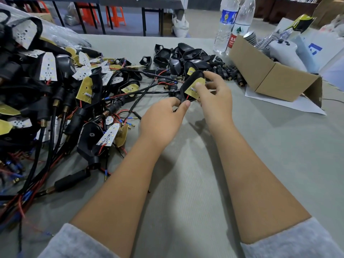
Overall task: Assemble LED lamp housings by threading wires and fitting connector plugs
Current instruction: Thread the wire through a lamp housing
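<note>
- Head view, only one camera here: the person has both bare forearms stretched out over a grey-covered bench (204, 174), grey sleeves (290, 239) pushed up near the elbows.
- The left hand (163, 116) pinches the narrow lower end of a black lamp housing (188, 86), thumb and fingers curled round the neck where a red wire comes out.
- The right hand (214, 94) grips the same housing from the right side, fingers curled over its rim, with the thumb pressing on the yellowish board (195, 86) sitting in the open face.
- So the housing is held up off the bench, between the two hands, tilted, roughly mid-frame.
- A black cable (149, 90) runs from the held piece off to the left into the mess.
- Left side of the bench: a big heap of assembled lamps (46, 81), black shells with white LED boards, yellow boards, black cables with brass-threaded ends, plus red and blue wires all tangled.
- Behind the hands: a pile of empty black housings (178, 56), and next to it a scatter of small black connector plugs (229, 71).
- Right side: an open cardboard box (270, 75) on a white sheet, and two clear water bottles (234, 25) standing just behind it.
- Background is orange stools and table legs, pretty blurry.
</note>
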The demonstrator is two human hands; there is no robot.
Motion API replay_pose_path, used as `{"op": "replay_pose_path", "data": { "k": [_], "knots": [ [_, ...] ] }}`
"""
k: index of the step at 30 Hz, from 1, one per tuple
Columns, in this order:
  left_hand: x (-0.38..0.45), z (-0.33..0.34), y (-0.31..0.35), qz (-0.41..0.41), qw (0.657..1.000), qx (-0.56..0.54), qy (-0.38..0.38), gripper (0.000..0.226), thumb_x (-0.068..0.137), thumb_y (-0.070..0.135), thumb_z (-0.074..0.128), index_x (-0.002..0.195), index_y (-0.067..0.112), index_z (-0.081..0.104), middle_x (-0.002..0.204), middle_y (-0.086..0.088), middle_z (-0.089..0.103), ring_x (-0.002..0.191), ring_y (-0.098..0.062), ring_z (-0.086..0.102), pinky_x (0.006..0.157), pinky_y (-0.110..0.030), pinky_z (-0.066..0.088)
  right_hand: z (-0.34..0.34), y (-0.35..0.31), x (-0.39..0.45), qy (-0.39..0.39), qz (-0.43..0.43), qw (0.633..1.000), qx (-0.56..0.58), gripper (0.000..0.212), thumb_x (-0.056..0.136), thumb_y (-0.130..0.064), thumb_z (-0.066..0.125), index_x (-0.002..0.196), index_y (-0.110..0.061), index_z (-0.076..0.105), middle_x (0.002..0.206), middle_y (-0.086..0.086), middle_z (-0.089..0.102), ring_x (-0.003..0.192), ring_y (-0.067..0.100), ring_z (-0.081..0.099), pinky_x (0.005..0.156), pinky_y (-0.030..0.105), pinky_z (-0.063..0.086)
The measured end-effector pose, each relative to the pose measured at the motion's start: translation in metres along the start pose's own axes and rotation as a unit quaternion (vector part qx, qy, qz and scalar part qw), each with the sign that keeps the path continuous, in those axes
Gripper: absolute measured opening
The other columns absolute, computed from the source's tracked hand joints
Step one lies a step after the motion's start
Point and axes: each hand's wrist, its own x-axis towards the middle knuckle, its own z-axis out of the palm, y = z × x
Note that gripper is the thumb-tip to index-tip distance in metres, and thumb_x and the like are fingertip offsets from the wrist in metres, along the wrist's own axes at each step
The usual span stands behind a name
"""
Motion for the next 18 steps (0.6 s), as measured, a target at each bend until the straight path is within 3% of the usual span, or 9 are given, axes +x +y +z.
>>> {"op": "replay_pose_path", "data": {
  "k": [2, 5, 9, 11, 14, 18],
  "knots": [
    [0.000, 0.001, 0.000, 0.002, 1.000, 0.029, 0.008, 0.036, 0.095, 0.059, 0.043, 0.090, 0.030, 0.064, 0.062, 0.006, 0.055, 0.064, -0.007, 0.052, 0.051, -0.027, 0.028, 0.001, 0.004, 0.002, 0.011, -0.033, 0.998, -0.060, 0.025, 0.087, -0.020, 0.064, 0.100, -0.042, 0.062, 0.084, -0.011, 0.062, 0.076, 0.003, 0.060, 0.069, 0.014, 0.048],
    [-0.001, 0.001, 0.000, 0.014, 0.997, 0.077, 0.017, 0.038, 0.096, 0.056, 0.042, 0.092, 0.026, 0.065, 0.060, 0.006, 0.051, 0.064, -0.018, 0.051, 0.049, -0.027, 0.025, 0.003, 0.008, 0.004, 0.024, -0.030, 0.995, -0.096, 0.027, 0.085, -0.018, 0.066, 0.111, -0.025, 0.068, 0.078, -0.013, 0.061, 0.070, -0.002, 0.058, 0.066, 0.012, 0.045],
    [-0.001, 0.000, 0.000, 0.004, 0.996, 0.088, 0.012, 0.042, 0.098, 0.055, 0.040, 0.095, 0.023, 0.066, 0.061, 0.006, 0.052, 0.066, -0.020, 0.052, 0.049, -0.027, 0.026, -0.003, 0.002, 0.005, -0.003, -0.020, 1.000, 0.005, 0.030, 0.083, 0.002, 0.058, 0.097, -0.023, 0.068, 0.063, -0.004, 0.053, 0.059, 0.013, 0.052, 0.061, 0.025, 0.047],
    [-0.001, -0.001, 0.000, -0.002, 0.996, 0.085, 0.000, 0.044, 0.099, 0.054, 0.040, 0.094, 0.021, 0.067, 0.062, 0.004, 0.054, 0.067, -0.021, 0.053, 0.050, -0.026, 0.028, -0.005, -0.003, 0.006, -0.051, 0.008, 0.994, 0.092, 0.040, 0.081, 0.011, 0.046, 0.099, -0.017, 0.069, 0.065, 0.000, 0.052, 0.057, 0.013, 0.051, 0.057, 0.023, 0.045],
    [-0.002, -0.002, 0.000, -0.011, 0.997, 0.071, -0.015, 0.043, 0.099, 0.053, 0.040, 0.093, 0.020, 0.066, 0.065, 0.002, 0.057, 0.070, -0.021, 0.056, 0.051, -0.025, 0.030, -0.011, -0.007, 0.007, -0.121, 0.059, 0.971, 0.199, 0.045, 0.078, 0.017, 0.037, 0.101, -0.009, 0.066, 0.081, 0.005, 0.060, 0.058, 0.011, 0.051, 0.057, 0.021, 0.040],
    [-0.001, -0.003, 0.001, -0.015, 0.997, 0.072, -0.021, 0.039, 0.100, 0.050, 0.039, 0.095, 0.021, 0.064, 0.071, 0.002, 0.062, 0.076, -0.021, 0.060, 0.054, -0.026, 0.033, -0.021, -0.009, 0.007, -0.198, 0.058, 0.953, 0.220, 0.042, 0.078, 0.016, 0.036, 0.099, -0.009, 0.063, 0.117, 0.018, 0.064, 0.062, 0.014, 0.048, 0.057, 0.024, 0.035]
  ]
}}
